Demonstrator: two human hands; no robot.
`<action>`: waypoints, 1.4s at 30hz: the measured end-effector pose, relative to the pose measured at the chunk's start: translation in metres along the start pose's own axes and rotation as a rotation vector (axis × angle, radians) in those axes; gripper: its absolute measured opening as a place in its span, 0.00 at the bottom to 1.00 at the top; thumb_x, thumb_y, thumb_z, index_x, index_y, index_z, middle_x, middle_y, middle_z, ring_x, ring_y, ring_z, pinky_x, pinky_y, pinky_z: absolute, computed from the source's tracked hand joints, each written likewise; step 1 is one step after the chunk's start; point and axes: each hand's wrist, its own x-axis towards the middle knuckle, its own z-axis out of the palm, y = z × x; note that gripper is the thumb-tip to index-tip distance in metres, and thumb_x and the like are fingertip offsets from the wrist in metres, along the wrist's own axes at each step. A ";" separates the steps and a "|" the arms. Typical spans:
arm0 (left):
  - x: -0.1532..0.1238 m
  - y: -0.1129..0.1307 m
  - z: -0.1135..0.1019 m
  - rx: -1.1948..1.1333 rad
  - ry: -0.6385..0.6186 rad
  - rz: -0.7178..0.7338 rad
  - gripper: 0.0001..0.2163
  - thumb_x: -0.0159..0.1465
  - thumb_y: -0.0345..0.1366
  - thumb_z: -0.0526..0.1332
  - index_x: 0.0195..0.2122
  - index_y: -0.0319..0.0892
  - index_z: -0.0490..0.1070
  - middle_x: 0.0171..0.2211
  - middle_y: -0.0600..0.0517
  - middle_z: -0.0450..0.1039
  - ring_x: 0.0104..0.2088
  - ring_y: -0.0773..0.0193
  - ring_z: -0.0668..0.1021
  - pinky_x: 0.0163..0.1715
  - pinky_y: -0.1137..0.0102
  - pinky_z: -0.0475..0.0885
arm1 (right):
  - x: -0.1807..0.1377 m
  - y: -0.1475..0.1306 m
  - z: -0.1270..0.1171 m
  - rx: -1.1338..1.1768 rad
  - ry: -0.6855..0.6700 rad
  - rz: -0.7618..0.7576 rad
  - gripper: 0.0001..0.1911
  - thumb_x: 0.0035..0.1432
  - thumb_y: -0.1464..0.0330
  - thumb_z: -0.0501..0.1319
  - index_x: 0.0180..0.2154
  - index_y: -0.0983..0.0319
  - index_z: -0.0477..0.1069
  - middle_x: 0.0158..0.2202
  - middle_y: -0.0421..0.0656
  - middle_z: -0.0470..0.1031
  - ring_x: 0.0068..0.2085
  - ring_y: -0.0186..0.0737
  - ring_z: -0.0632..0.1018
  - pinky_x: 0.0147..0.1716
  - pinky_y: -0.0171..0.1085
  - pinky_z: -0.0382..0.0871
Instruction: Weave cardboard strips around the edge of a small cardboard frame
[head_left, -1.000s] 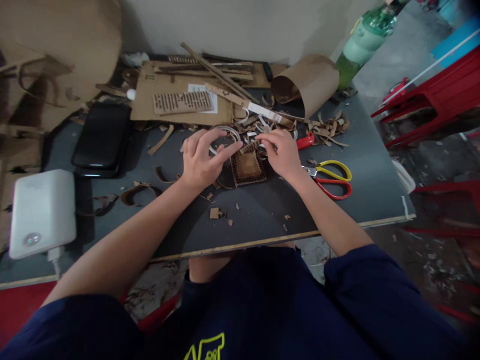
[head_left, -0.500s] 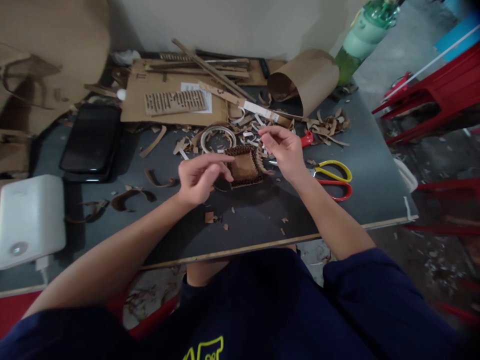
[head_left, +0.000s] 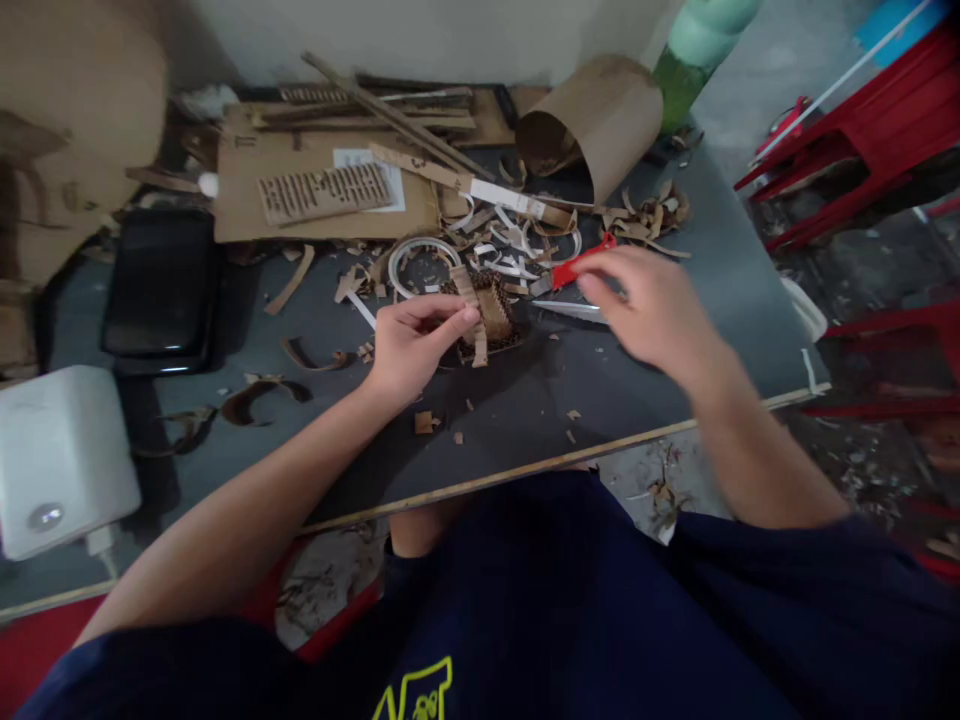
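Observation:
My left hand (head_left: 411, 345) pinches a short corrugated cardboard strip (head_left: 477, 347) between thumb and fingers. Just behind the strip sits a small box (head_left: 495, 308) with walls of dark corrugated cardboard, partly covered by that hand. My right hand (head_left: 651, 305) hovers, slightly blurred, above the scissors, its thumb and fingers apart. The scissor blades (head_left: 571, 309) stick out to its left, while their handles are hidden under the hand. A red-handled cutter (head_left: 577, 266) lies right by the fingertips; whether they touch it I cannot tell.
A tape roll (head_left: 424, 266) lies among paper and cardboard scraps. Behind are a cardboard sheet (head_left: 247, 205) with a ridged piece (head_left: 324, 194), a curled cardboard tube (head_left: 615, 120) and a green bottle (head_left: 686, 75). On the left are a black case (head_left: 159, 285) and a white device (head_left: 64, 460).
My left hand has taken hold of the cardboard strip, which my right hand held before. The right hand has let go and moved right, over the scissors. The view has shifted slightly.

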 end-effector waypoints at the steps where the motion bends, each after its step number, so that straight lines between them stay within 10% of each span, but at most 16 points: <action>1: 0.001 -0.002 0.000 -0.029 0.024 -0.009 0.18 0.53 0.52 0.74 0.30 0.41 0.81 0.25 0.51 0.78 0.23 0.71 0.74 0.24 0.75 0.71 | -0.012 0.012 -0.013 -0.182 -0.040 0.117 0.15 0.68 0.65 0.56 0.48 0.63 0.77 0.51 0.54 0.79 0.53 0.56 0.78 0.51 0.52 0.70; 4: 0.005 -0.007 0.000 -0.099 0.041 -0.024 0.17 0.52 0.51 0.75 0.30 0.41 0.82 0.25 0.52 0.77 0.21 0.73 0.72 0.22 0.76 0.69 | -0.043 0.049 -0.033 -0.434 -0.310 0.352 0.19 0.58 0.71 0.65 0.51 0.69 0.75 0.50 0.62 0.78 0.51 0.62 0.79 0.47 0.51 0.71; 14: 0.006 -0.007 0.003 -0.185 0.110 0.002 0.11 0.49 0.46 0.78 0.28 0.45 0.84 0.21 0.54 0.75 0.20 0.76 0.69 0.23 0.77 0.68 | -0.062 0.074 -0.019 -0.392 -0.310 0.346 0.10 0.49 0.69 0.66 0.36 0.61 0.74 0.36 0.51 0.78 0.36 0.49 0.76 0.35 0.44 0.63; 19: 0.005 0.000 0.005 -0.278 0.112 -0.111 0.12 0.46 0.45 0.79 0.26 0.46 0.83 0.20 0.55 0.74 0.19 0.78 0.65 0.19 0.79 0.61 | -0.081 0.048 -0.006 0.229 -0.228 0.594 0.14 0.42 0.63 0.71 0.30 0.59 0.71 0.18 0.36 0.67 0.22 0.36 0.68 0.25 0.39 0.57; 23: -0.002 0.008 0.008 -0.298 0.083 -0.147 0.10 0.47 0.42 0.79 0.25 0.45 0.83 0.21 0.55 0.75 0.19 0.78 0.67 0.20 0.79 0.64 | -0.090 0.017 -0.001 0.789 -0.485 0.468 0.15 0.49 0.61 0.72 0.28 0.57 0.65 0.14 0.30 0.62 0.17 0.29 0.63 0.23 0.39 0.63; 28: -0.008 0.014 0.012 -0.313 0.085 -0.125 0.11 0.46 0.43 0.79 0.25 0.46 0.83 0.21 0.55 0.75 0.19 0.78 0.67 0.21 0.79 0.66 | -0.094 -0.007 0.013 1.069 -0.580 0.404 0.29 0.39 0.66 0.79 0.38 0.56 0.64 0.22 0.27 0.61 0.20 0.26 0.66 0.21 0.33 0.66; 31: -0.008 0.015 0.012 -0.332 0.085 -0.155 0.13 0.44 0.46 0.80 0.24 0.46 0.83 0.20 0.55 0.73 0.19 0.78 0.67 0.20 0.80 0.66 | -0.096 -0.015 0.020 1.212 -0.626 0.421 0.27 0.48 0.49 0.72 0.39 0.57 0.64 0.23 0.29 0.61 0.18 0.25 0.63 0.15 0.30 0.58; 42: 0.000 0.012 0.008 -0.406 0.148 -0.191 0.09 0.46 0.38 0.80 0.22 0.44 0.81 0.19 0.56 0.72 0.19 0.79 0.66 0.18 0.83 0.61 | -0.081 -0.036 0.021 1.106 -0.689 0.302 0.36 0.42 0.47 0.74 0.45 0.57 0.62 0.38 0.37 0.63 0.26 0.24 0.63 0.22 0.32 0.58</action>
